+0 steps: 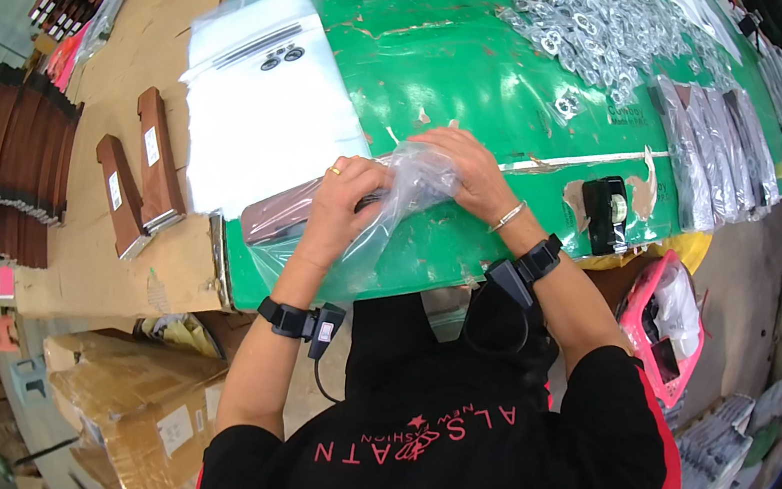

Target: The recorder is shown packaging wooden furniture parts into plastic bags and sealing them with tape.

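Note:
On the near edge of the green table lies a dark brown wooden piece [276, 214], inside a clear plastic bag [412, 183]. My left hand [347, 200] is curled over the bag at the brown piece's right end, a ring on one finger. Bunched film of the bag's other end is gripped by my right hand [468, 169], whose fingertips are partly hidden. Just beyond both hands is a stack of white sheets [265, 109], with thin dark rods [257, 47] and several small black round parts [282, 57] on top.
Two labelled brown wooden pieces [160, 154] lie on cardboard at left, near tall brown stacks [15, 153]. Small clear packets [595, 32] are heaped at the far right, with bagged pieces [713, 156] nearer. A black tape dispenser [605, 214] and pink basket [647, 323] are at right.

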`<action>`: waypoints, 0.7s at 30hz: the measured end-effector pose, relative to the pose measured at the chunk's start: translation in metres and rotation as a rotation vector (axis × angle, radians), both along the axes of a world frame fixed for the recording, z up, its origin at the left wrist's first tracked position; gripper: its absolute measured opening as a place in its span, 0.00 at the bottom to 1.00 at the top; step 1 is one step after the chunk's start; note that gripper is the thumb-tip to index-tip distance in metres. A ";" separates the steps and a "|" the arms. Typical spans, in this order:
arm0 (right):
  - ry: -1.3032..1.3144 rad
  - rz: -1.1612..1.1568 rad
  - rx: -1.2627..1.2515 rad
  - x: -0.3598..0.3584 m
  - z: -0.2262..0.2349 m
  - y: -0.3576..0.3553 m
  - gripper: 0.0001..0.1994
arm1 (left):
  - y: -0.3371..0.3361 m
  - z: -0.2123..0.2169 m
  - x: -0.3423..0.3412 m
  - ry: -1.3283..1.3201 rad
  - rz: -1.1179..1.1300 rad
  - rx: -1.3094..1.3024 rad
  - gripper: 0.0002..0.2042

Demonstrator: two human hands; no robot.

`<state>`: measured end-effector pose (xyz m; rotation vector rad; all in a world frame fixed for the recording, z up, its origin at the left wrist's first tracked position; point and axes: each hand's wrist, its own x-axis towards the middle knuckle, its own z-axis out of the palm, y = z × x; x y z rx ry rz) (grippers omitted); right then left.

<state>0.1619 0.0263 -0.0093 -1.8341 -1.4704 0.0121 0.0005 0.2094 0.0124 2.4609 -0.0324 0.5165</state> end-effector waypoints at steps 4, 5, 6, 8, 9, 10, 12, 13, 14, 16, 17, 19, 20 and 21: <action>-0.063 -0.032 0.089 -0.016 0.001 -0.012 0.17 | 0.017 -0.003 -0.018 0.131 -0.162 -0.303 0.18; -0.091 -0.031 0.109 -0.018 0.001 -0.014 0.17 | 0.018 -0.004 -0.023 0.240 -0.176 -0.420 0.23; -0.087 -0.038 0.103 -0.017 -0.001 -0.019 0.17 | 0.007 0.013 -0.026 0.245 -0.183 -0.425 0.23; -0.060 -0.085 0.127 -0.020 -0.003 -0.028 0.17 | -0.023 0.053 -0.054 0.126 -0.053 -0.315 0.32; -0.056 -0.075 0.133 -0.022 -0.002 -0.027 0.17 | -0.038 0.058 -0.072 0.128 -0.042 -0.310 0.32; -0.055 -0.083 0.150 -0.021 -0.001 -0.025 0.17 | -0.056 0.059 -0.088 0.152 0.093 -0.056 0.34; -0.048 -0.082 0.170 -0.022 -0.002 -0.026 0.17 | -0.071 0.053 -0.118 0.179 0.237 0.201 0.36; -0.056 -0.091 0.181 -0.021 -0.003 -0.025 0.17 | -0.070 0.040 -0.133 0.218 0.405 0.262 0.33; -0.065 -0.097 0.190 -0.022 -0.004 -0.024 0.17 | -0.068 0.031 -0.146 0.255 0.576 0.320 0.30; -0.072 -0.098 0.192 -0.022 -0.004 -0.024 0.17 | -0.059 0.023 -0.164 0.203 0.621 0.334 0.26; -0.083 -0.116 0.190 -0.021 -0.004 -0.026 0.17 | -0.053 0.022 -0.170 0.147 0.649 0.345 0.23; -0.077 -0.093 0.203 -0.016 -0.010 -0.026 0.17 | -0.034 0.033 -0.174 0.055 0.662 0.270 0.20; -0.072 -0.083 0.203 -0.015 -0.012 -0.028 0.17 | -0.026 0.036 -0.169 -0.034 0.658 0.185 0.17; -0.076 -0.085 0.207 -0.016 -0.012 -0.029 0.17 | -0.023 0.046 -0.161 -0.097 0.680 0.011 0.12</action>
